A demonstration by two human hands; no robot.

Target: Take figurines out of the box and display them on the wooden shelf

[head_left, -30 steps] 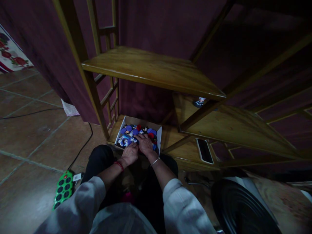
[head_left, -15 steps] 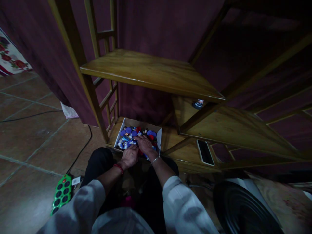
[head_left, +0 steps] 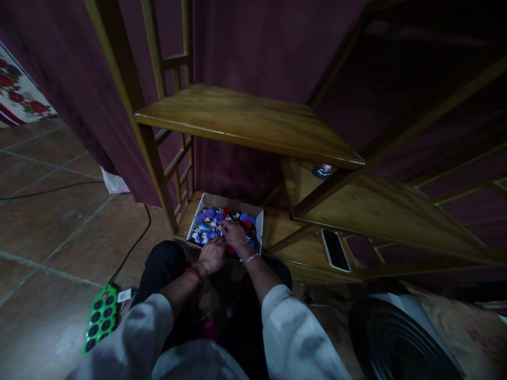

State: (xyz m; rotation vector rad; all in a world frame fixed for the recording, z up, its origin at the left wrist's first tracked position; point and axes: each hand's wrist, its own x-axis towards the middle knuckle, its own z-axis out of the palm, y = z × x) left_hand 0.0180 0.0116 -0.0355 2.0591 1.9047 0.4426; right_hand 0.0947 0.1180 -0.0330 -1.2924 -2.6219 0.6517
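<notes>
Moved since the earlier frame: almost nothing; the whole view has shifted slightly, and both hands keep their place at the box.

Left hand: red bead bracelet at the wrist; at the near edge of the box, touching or nearly touching the right hand. Fingers curled downward, tips hidden; whether they grip anything cannot be told.

Right hand: silver-coloured bracelet; reaching over the toys. Fingers bent and close together; a grip cannot be made out.

Box: one, white, open-topped, resting on the lower shelf in front of the person's knees.

Toys: many, small, heaped in the box; purple, white, red and blue.

Phone: one, dark screen, light edge, lying right of the box.

Figurine: one, on the middle shelf, dark base.

Power strip: one, green, black sockets, on the floor at left.
</notes>
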